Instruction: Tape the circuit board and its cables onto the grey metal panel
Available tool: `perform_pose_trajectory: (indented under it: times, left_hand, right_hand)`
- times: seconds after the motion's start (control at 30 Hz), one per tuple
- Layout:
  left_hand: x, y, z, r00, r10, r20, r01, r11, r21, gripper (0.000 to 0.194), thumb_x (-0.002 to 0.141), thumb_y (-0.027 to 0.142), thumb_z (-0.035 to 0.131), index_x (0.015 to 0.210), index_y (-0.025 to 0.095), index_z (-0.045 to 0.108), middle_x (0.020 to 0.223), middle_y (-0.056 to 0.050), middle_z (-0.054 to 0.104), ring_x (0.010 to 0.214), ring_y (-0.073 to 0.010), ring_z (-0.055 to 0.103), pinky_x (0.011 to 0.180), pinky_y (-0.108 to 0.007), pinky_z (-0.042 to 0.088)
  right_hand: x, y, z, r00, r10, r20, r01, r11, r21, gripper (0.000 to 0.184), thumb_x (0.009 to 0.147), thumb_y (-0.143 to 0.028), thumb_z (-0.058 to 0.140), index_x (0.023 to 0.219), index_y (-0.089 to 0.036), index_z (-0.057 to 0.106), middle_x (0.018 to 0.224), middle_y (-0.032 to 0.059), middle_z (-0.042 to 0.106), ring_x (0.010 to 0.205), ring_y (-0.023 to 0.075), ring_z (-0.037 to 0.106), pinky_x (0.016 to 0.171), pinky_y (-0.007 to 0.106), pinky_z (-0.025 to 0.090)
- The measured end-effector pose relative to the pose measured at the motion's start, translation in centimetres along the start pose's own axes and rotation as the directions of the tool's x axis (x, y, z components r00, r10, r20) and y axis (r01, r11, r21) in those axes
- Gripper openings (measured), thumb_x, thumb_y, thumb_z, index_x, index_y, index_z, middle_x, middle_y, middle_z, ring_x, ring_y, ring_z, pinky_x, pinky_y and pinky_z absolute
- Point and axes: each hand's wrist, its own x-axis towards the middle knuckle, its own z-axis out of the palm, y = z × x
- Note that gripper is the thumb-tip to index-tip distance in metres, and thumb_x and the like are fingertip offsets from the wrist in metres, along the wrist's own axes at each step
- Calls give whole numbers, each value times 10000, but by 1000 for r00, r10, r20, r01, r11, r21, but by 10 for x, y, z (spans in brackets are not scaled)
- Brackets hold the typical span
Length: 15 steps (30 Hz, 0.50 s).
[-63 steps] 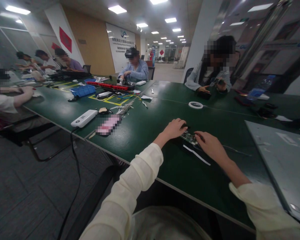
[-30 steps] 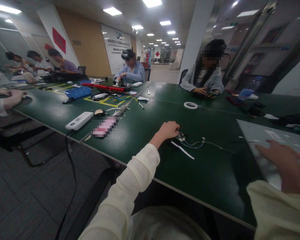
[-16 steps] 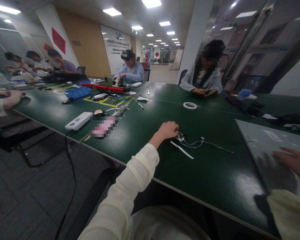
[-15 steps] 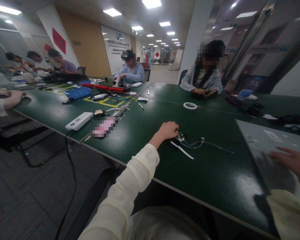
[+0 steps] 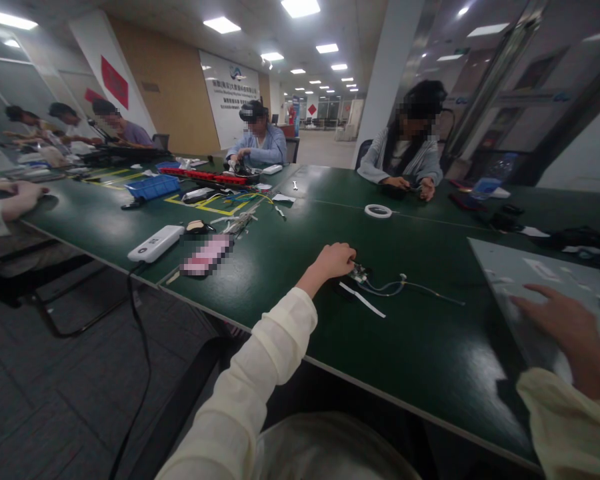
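My left hand (image 5: 333,261) rests on the green table with its fingers curled round a small metallic part (image 5: 359,273). Most of that part is hidden under the fingers. Thin grey-blue wires (image 5: 393,288) run from it to the right across the tabletop. Just below lies a white paper-like strip (image 5: 363,299). At the right, my right hand (image 5: 563,323) is above a grey board (image 5: 500,263), thumb and fingers apart, with nothing seen in it. Whether it touches the board I cannot tell.
A white power bank (image 5: 156,244) with a black cable and a pink phone (image 5: 207,255) lie to the left. Farther off are a blue bin (image 5: 153,187), a white tape roll (image 5: 378,211) and a water bottle (image 5: 495,177). Several people sit around the tables.
My right hand has moved left over the grey board, its fingers more plainly spread. My left hand stays on the metallic part. The whole view has shifted slightly.
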Motion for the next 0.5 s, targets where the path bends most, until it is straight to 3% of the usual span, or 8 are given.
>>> perform_pose_trajectory:
  times: [0.07, 0.3, 0.43, 0.5]
  left_hand:
    - [1, 0, 1, 1000, 1, -9, -1, 1000, -3, 196, 829, 243, 436, 946, 211, 590, 990, -39, 574, 928, -178, 548, 782, -301, 469]
    - [1, 2, 1, 1000, 0, -16, 1, 999, 43, 222, 820, 224, 431, 967, 215, 597, 1015, -49, 572, 966, -196, 542, 782, -306, 474]
    - [0, 3, -1, 1000, -5, 4, 5, 999, 51, 226, 827, 232, 431, 985, 219, 592, 1032, -51, 570, 983, -199, 539, 790, -306, 474]
    - [0, 3, -1, 1000, -2, -1, 2, 999, 50, 227, 827, 230, 430, 985, 220, 592, 1025, -49, 573, 975, -195, 542, 791, -305, 475]
  right_hand:
    - [0, -4, -2, 996, 26, 85, -31, 998, 61, 532, 710, -386, 538, 1163, -115, 602, 1115, 206, 596, 1053, 333, 517, 805, 402, 370]
    - [-14, -22, -11, 982, -117, 147, 98, 987, 130, 361, 723, -332, 588, 1032, -163, 669, 1104, 112, 624, 1025, 269, 543, 812, 322, 371]
    - [-15, -20, -8, 990, -108, 95, 105, 994, 36, 369, 752, -347, 561, 1058, -167, 662, 1091, 130, 627, 994, 287, 551, 793, 347, 377]
    - [-11, -15, -3, 990, -143, -19, 142, 988, -66, 431, 780, -354, 517, 1124, -121, 628, 1123, 185, 596, 1029, 311, 532, 801, 373, 377]
